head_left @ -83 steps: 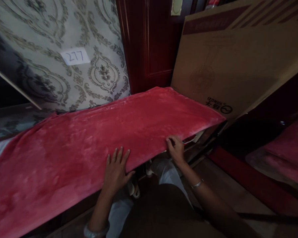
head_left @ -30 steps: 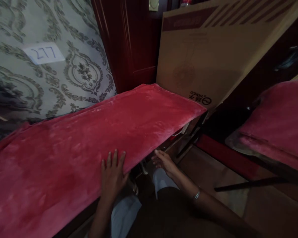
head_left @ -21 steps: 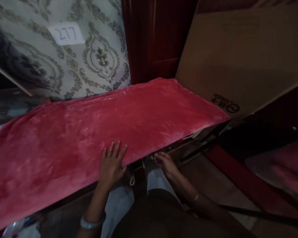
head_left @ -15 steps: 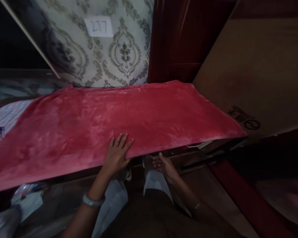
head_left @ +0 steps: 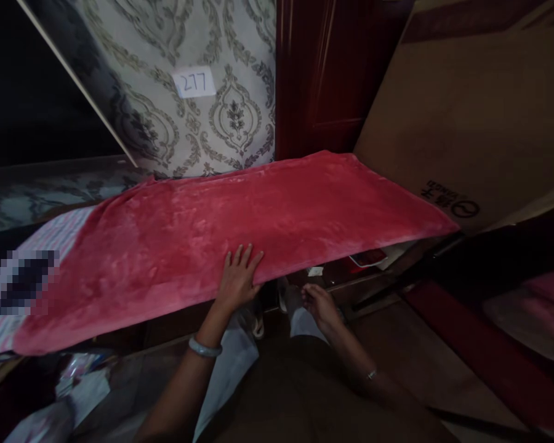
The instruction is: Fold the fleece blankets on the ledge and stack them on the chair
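Note:
A smooth red plush blanket (head_left: 221,215) lies spread over a long, low surface in front of me. My left hand (head_left: 240,280) rests flat near its front edge, fingers spread. To the right, my right hand (head_left: 322,306) hangs just off that edge, apart from the blanket. Its fingers are curled in with the thumb against them, and nothing shows in them. At the left end a striped cloth (head_left: 71,231) comes out from under the blanket.
Behind the blanket is patterned wallpaper with a paper marked 277 (head_left: 194,82), beside a dark red door panel (head_left: 321,74). A large cardboard sheet (head_left: 471,117) leans at the right. Under the front edge are small items on a shelf (head_left: 337,277). Papers and plastic (head_left: 90,394) lie low at left.
The view has tilted and shifted, so the scene sits further right and lower at the back. My left hand still lies on the blanket. My right thumb has closed toward its fingers.

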### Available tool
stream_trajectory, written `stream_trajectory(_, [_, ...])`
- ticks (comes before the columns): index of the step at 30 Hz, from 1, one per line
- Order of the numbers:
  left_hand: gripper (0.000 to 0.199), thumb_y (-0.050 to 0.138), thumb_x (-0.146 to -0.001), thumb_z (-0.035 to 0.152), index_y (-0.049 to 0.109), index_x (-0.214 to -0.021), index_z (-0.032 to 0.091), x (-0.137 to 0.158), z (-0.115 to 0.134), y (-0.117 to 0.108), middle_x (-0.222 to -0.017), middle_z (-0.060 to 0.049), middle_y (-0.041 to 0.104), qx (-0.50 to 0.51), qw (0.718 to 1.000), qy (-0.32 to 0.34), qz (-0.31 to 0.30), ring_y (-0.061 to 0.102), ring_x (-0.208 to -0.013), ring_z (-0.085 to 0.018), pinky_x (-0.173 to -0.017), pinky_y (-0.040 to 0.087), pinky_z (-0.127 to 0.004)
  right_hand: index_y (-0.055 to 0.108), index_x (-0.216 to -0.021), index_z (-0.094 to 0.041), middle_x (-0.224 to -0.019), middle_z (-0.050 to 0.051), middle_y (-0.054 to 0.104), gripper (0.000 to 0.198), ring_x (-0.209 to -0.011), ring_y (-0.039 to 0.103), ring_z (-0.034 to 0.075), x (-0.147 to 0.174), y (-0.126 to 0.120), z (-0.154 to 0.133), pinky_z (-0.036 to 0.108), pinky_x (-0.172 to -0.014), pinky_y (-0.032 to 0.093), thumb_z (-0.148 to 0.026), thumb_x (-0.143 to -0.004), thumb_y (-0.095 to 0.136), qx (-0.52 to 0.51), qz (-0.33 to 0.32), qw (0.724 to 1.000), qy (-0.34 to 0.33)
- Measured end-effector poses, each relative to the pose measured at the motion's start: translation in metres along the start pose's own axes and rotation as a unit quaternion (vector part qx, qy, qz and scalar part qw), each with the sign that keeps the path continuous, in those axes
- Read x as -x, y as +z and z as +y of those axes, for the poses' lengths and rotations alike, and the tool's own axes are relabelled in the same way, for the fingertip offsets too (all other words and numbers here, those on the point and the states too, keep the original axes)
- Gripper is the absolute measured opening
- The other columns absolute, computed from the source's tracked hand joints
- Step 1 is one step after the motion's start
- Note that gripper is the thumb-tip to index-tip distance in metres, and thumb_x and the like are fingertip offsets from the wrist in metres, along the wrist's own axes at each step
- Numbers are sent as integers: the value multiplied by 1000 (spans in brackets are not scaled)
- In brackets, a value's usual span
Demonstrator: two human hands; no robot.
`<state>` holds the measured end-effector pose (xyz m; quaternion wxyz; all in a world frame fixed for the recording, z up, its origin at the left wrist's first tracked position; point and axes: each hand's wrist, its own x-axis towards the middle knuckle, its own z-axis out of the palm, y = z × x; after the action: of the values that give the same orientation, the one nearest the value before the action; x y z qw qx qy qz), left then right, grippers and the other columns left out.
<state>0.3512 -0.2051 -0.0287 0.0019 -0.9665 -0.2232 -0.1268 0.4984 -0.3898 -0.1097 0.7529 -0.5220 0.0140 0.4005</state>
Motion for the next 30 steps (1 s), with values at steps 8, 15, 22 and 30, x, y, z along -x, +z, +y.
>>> stream_trajectory(8, [21, 59, -88, 27, 76, -99, 21, 74, 13, 8, -109, -15, 72, 277, 955, -61, 89, 63, -110, -29, -101, 46, -47, 66, -89, -25, -89, 0, 72, 55, -74, 67, 17, 5, 38, -11, 25, -61, 48, -44, -47, 94, -49, -69, 996, 21])
stream_trajectory(15, [36, 79, -68, 49, 69, -84, 19, 104, 16, 16, -86, -12, 75, 675, 632, -369, 91, 69, -73, -23, -65, 54, -34, 63, -80, -21, -78, 3, 72, 44, -66, 65, 16, 4, 57, -17, 25, -56, 47, -49, -59, 88, -17, -74, 997, 26])
stream_trajectory(22, [36, 86, -63, 35, 62, -79, 14, 91, 9, 2, -82, -14, 76, 782, 412, -433, 174, 72, -69, -21, -58, 53, -28, 63, -67, -16, -62, 7, 70, 41, -49, 60, 13, 1, 61, -24, 21, -44, 41, -50, -64, 86, 104, -40, 994, 9])
stream_trajectory(30, [46, 89, -57, 45, 64, -78, 13, 85, 14, -9, -78, -13, 76, 770, 431, -432, 185, 69, -61, -19, -55, 48, -25, 66, -74, -15, -74, 11, 74, 47, -49, 62, 14, -3, 56, -22, 22, -42, 41, -55, -60, 86, 75, -55, 996, -13])
